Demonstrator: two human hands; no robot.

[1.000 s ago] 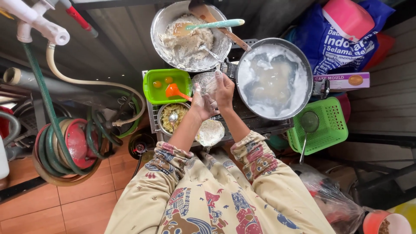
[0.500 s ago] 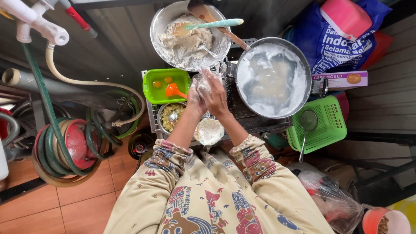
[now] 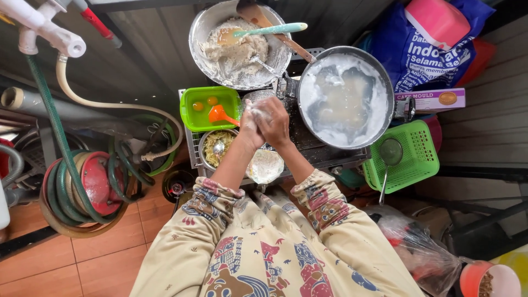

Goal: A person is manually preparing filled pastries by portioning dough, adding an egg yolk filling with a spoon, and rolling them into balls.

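The frying pan (image 3: 345, 98), the largest thing on the low stove (image 3: 324, 151), held a thin whitish layer spread across its bottom, and everything else was ranged round it within arm's reach. Up and to the left of the pan stood the metal mixing bowl (image 3: 240, 45) of pale batter, a wooden spatula and a teal-handled utensil (image 3: 270, 29) propped in it so their handles stayed clean of the mix. Left of the pan lay the green tray (image 3: 212, 107) with two yolk-like rounds and an orange spoon, and below that a small metal bowl (image 3: 218, 147) of shredded filling with a spoon in it. A flat white round (image 3: 265, 165), a plate or a sheet of dough, sat just below the pan's left edge.

Just left of the pan's rim the left hand (image 3: 251, 127) and right hand (image 3: 275, 122) were pressed together, fingers closed around a small lump of white dough (image 3: 258, 112) that peeked out at the top; the palms seemed to be shaping it over the stove so that crumbs fell there.

A second earlier the hands had been a little apart and the white piece showed plainly between them, held higher, nearer the mixing bowl. Since then they had closed over it and drawn slightly back toward the body.
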